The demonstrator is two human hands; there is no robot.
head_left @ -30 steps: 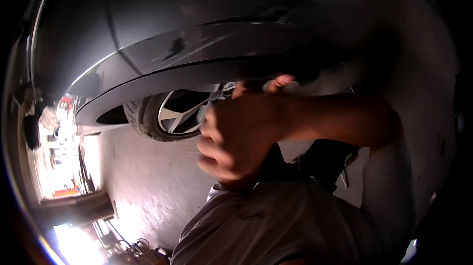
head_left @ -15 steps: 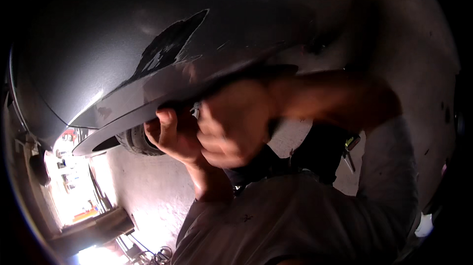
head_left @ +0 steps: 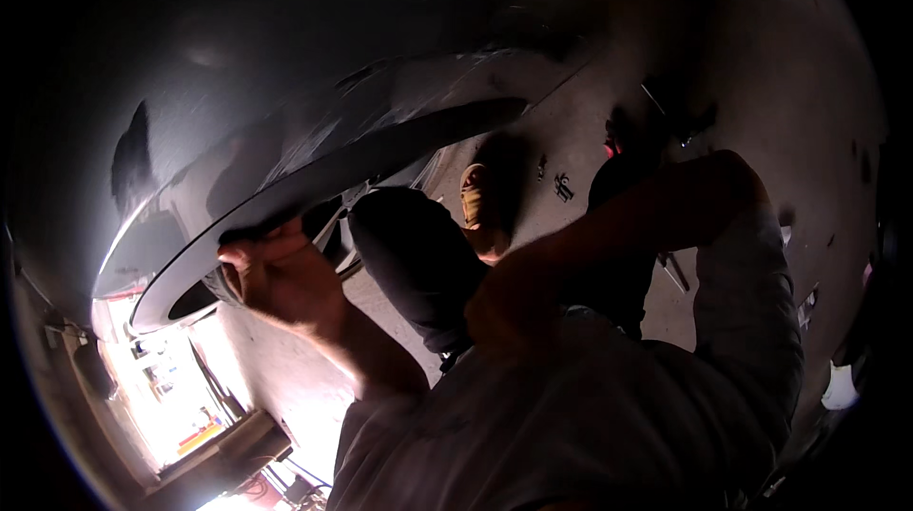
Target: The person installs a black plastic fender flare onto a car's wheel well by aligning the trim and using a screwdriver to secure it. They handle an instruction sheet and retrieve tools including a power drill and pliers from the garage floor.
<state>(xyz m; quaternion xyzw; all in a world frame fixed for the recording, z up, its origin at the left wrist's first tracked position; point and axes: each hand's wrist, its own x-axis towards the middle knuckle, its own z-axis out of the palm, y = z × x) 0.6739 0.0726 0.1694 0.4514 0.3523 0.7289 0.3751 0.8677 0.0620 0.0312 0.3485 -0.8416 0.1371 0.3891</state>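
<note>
Concrete floor [head_left: 295, 364] shows below the car's trim [head_left: 385, 154], whose long edge slants up and rightward past my left hand [head_left: 285, 278], the nearer one, at its underside. My right hand [head_left: 509, 307] sits apart by my shirt [head_left: 533, 406]. I can't tell whether either grip is closed.

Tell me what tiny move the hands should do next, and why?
Perhaps raise the right hand toward the dark trim on the car: the left hand is up at the trim's lower edge, while the right hand is down by the shirt, away from it.
</note>
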